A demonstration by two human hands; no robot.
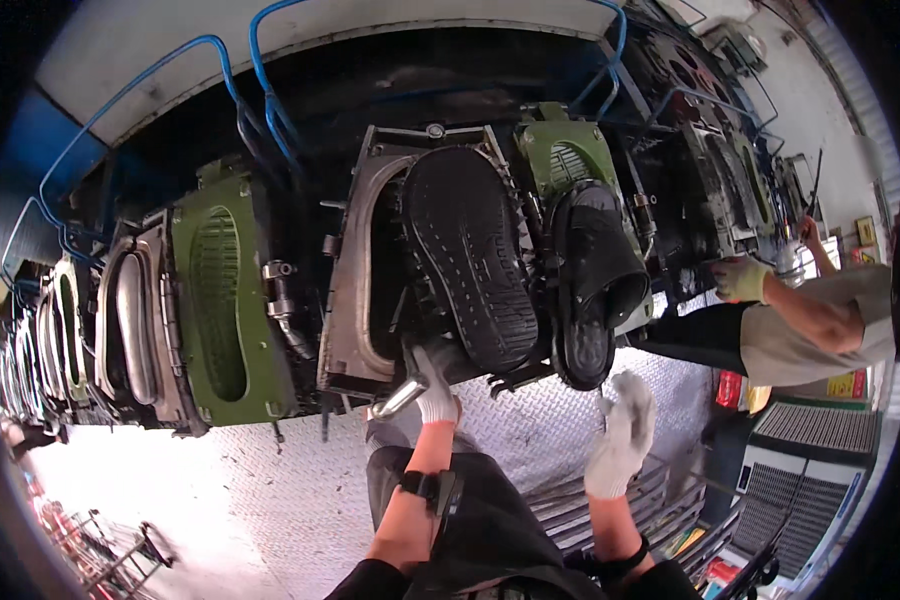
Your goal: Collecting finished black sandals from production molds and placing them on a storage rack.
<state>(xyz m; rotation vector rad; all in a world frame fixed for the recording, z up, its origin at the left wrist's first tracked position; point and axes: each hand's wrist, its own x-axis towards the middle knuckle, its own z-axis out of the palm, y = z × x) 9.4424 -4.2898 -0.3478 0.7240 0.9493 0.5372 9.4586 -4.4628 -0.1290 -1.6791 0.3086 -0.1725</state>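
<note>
My left hand (pixel 434 390), in a white glove, is closed around a shiny metal bar (pixel 400 398) at the near edge of an open mould (pixel 345 290); some of its fingers are hidden. Just above it, a black sole (pixel 470 250) lies tread side up over the mould's right part. To its right, a black sandal (pixel 598 280) with a wide strap rests against a green mould plate (pixel 562 140). My right hand (pixel 622 435), also gloved, is apart from the sandal's near end, its fingers extended with nothing in them.
More moulds run leftward, including a green plate (pixel 218 300) with a sole-shaped hollow. Blue pipes (pixel 135 85) arch above. At the right a person (pixel 810 325) reaches a gloved hand toward the machine. A metal rack (pixel 670 500) and a vented cabinet (pixel 795 490) stand near my right side.
</note>
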